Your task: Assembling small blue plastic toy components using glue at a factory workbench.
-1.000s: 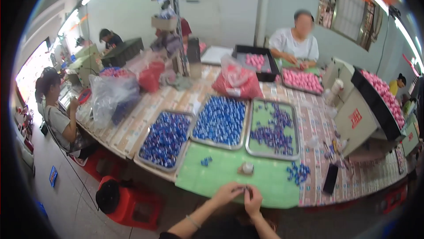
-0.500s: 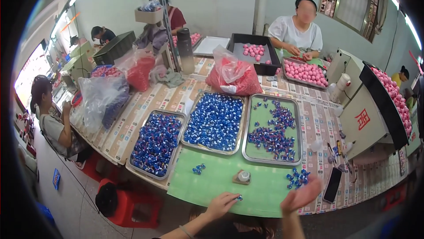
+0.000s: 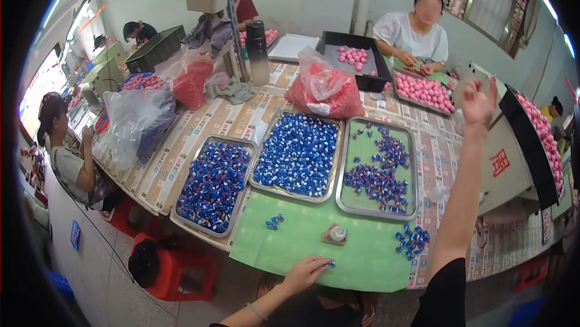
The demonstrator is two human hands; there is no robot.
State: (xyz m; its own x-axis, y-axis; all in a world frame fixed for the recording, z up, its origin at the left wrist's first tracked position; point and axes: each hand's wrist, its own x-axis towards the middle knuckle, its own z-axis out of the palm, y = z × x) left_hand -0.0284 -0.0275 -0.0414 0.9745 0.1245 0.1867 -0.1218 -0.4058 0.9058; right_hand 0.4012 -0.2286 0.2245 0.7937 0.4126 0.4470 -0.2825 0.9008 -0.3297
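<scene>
In a pale-walled workroom, a table [image 3: 162,173] with a patterned cover carries a green mat [image 3: 257,254] along its near side. Above the mat's front edge, the left hand [image 3: 307,274] pinches a small blue piece [image 3: 330,264] between narrowed fingertips, near a little block with a white knob [image 3: 336,234]. The right hand [image 3: 478,105] is raised beside a beige machine [image 3: 500,167], fingers partly spread and one pointing up; whether it holds anything, I cannot tell. A loosened pinch could drop the piece over the edge to the floor [image 3: 99,260]. The outstretched right forearm lies near a loose blue pile [image 3: 412,241], so a low sweep back might scatter it.
</scene>
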